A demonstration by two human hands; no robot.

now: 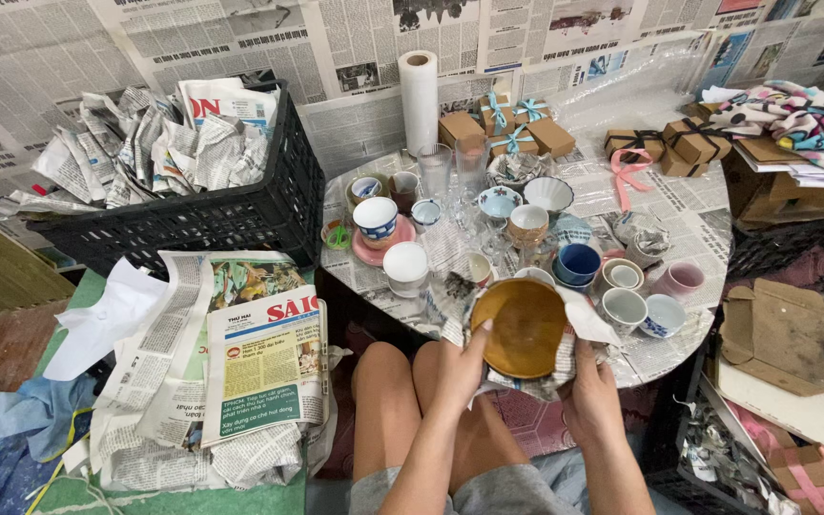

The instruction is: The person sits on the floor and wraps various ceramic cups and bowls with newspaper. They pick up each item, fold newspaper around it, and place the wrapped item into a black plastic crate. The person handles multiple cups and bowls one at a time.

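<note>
- left hand [458, 367] grips the brown bowl [525, 326] at its left rim, thumb up against the edge, fingers underneath w/ the newspaper sheet [579, 319]
- right hand [591, 396] cups the bowl from below on the right side, clenched around bowl + paper together
- bowl is tilted toward the camera, inside showing, held over the person's knees right at the near edge of the round surface [689, 224]
- newspaper sheet is half wrapped around the bowl, crumpled under it, one corner sticking out to the right
- surface is covered in newsprint & packed w/ crockery: blue mug [579, 262], pink cup [680, 279], white cup [405, 266], a blue-and-white cup on a pink saucer [375, 221]
- couple of clear glasses [435, 170] further back, plus a roll of white paper [420, 100] standing upright
- small kraft gift boxes [512, 129] w/ teal ribbon at the back, more w/ black ribbon [689, 141] to the right
- black crate [240, 215] on the left, stuffed w/ crumpled newspaper
- stack of flat newspapers [264, 367] on the floor just left of the knees
- folded cardboard [774, 334] lower right, near the surface edge
</note>
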